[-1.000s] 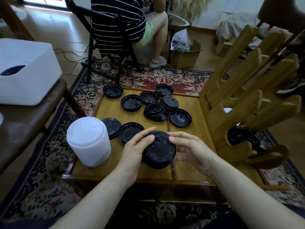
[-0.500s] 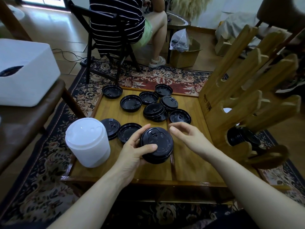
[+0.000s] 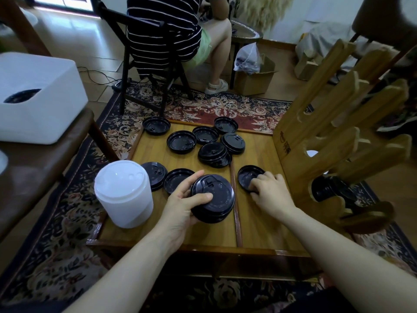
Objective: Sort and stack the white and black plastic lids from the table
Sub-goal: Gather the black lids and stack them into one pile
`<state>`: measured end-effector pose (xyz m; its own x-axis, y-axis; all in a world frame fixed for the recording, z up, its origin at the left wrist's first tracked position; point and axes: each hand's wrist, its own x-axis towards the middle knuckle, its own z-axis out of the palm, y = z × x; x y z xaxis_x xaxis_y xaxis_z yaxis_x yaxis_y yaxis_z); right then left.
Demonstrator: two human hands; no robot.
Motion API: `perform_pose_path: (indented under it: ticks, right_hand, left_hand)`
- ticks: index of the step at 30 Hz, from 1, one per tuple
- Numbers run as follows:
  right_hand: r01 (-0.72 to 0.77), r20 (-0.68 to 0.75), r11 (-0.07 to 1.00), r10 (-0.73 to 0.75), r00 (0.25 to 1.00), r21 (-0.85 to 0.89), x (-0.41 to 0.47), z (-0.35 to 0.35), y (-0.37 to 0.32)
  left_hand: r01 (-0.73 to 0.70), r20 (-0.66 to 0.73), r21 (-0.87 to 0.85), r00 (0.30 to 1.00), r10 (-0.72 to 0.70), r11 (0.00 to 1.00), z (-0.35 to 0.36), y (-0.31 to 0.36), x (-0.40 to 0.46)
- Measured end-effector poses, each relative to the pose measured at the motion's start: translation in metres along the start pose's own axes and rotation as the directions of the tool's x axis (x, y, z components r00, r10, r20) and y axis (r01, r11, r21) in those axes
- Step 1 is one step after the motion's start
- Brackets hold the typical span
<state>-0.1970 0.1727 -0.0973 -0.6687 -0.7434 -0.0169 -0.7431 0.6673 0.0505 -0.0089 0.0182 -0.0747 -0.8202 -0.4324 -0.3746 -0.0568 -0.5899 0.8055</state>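
White lids (image 3: 123, 193) stand stacked at the table's (image 3: 259, 229) left edge. Just right of them: two loose black lids (image 3: 177, 180) side by side. Your left hand (image 3: 180, 206) grips a black stack (image 3: 213, 197), thumb on top, fingers curled around the far rim. Farther back, more black lids (image 3: 214, 152) lie scattered and overlapping. Your right hand (image 3: 269, 192) rests on a single black lid (image 3: 247, 178), fingers curled at its near edge. Wooden rack (image 3: 334, 136) stands at the right.

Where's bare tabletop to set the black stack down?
Bare wood lies along the near edge of the table, between the white lid stack and the wooden rack. The far half is crowded with loose black lids.
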Motion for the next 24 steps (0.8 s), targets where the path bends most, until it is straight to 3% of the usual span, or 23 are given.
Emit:
perform_pose_path:
  ticks: [3, 5, 7, 9, 13, 15, 18, 24]
  right_hand:
    - [-0.109, -0.042, 0.975, 0.119, 0.992, 0.192, -0.007, -0.013, -0.002]
    - [-0.221, -0.033, 0.846, 0.27, 0.962, 0.486, -0.011, -0.032, -0.007]
    - [-0.277, 0.043, 0.584, 0.381, 0.923, 0.763, -0.016, -0.052, -0.012]
    - [-0.271, 0.122, 0.305, 0.43, 0.894, 0.913, -0.024, -0.069, -0.016]
    - [-0.243, 0.281, -0.153, 0.319, 0.905, 0.958, -0.04, -0.09, -0.021]
    - [-0.294, 0.351, -0.289, 0.165, 0.922, 0.911, -0.045, -0.089, -0.025]
    - [-0.412, 0.434, -0.288, 0.011, 0.901, 0.864, -0.047, -0.081, -0.032]
    - [-0.477, 0.485, -0.115, 0.048, 0.873, 0.871, -0.038, -0.07, -0.036]
  left_hand:
    - [-0.004, -0.001, 0.005, 1.0, 0.004, 1.0, 0.001, 0.0, -0.001]
    - [-0.016, -0.012, 0.003, 1.0, 0.016, 1.0, 0.001, 0.0, -0.001]
    - [-0.028, -0.017, 0.002, 0.999, 0.028, 1.0, 0.002, 0.0, -0.002]
    - [-0.035, -0.019, -0.009, 0.999, 0.035, 0.999, 0.003, 0.0, -0.002]
    - [-0.055, -0.025, -0.027, 0.998, 0.054, 0.998, 0.004, 0.0, -0.004]
    - [-0.06, -0.026, -0.027, 0.998, 0.06, 0.998, 0.005, 0.001, -0.004]
    - [-0.03, -0.021, -0.045, 0.999, 0.029, 0.999, 0.007, 0.002, -0.005]
    - [0.01, 0.041, -0.007, 0.999, -0.01, 1.0, 0.012, 0.002, -0.01]
